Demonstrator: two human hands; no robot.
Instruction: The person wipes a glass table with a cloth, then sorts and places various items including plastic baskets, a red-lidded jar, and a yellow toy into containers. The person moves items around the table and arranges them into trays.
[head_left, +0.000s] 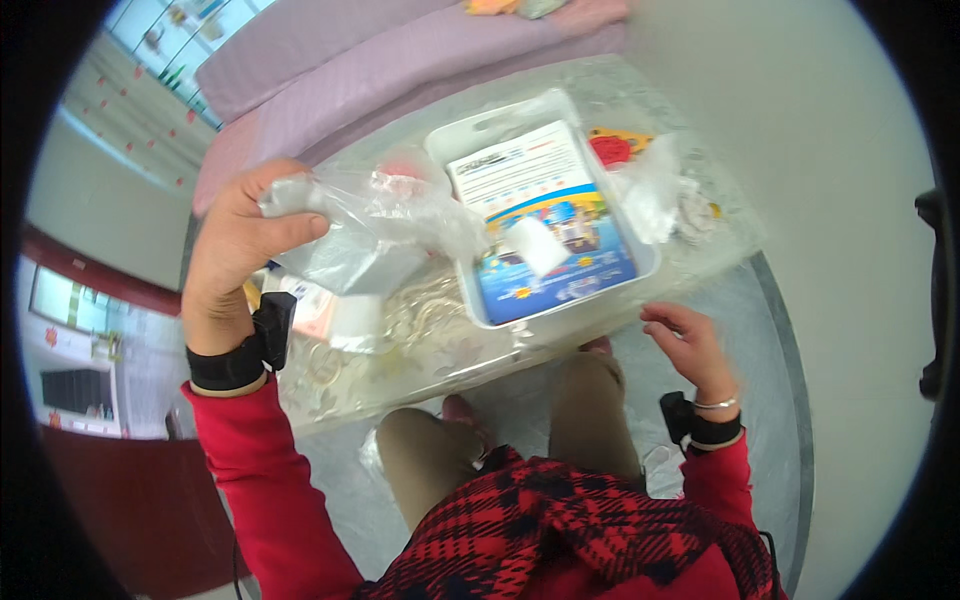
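My left hand (255, 225) grips a clear plastic bag (360, 232), raised over the left part of the table, its loose end reaching towards a white plastic tray (651, 264). In the tray lies a printed blue and white sheet (517, 300), with a small white piece (537, 246) on top of it. My right hand (684, 339) is held near the table's front edge, to the right of the tray, fingers slightly bent and nothing seen in it. A crumpled clear bag (651, 195) lies right of the tray, by a red round thing (611, 150).
The table (420, 375) has a clear plastic cover. Left of the tray are a tangle of pale strands (431, 304), a white and pink packet (307, 307) and a red thing (401, 171) seen through plastic. A pink sofa (390, 82) stands behind the table.
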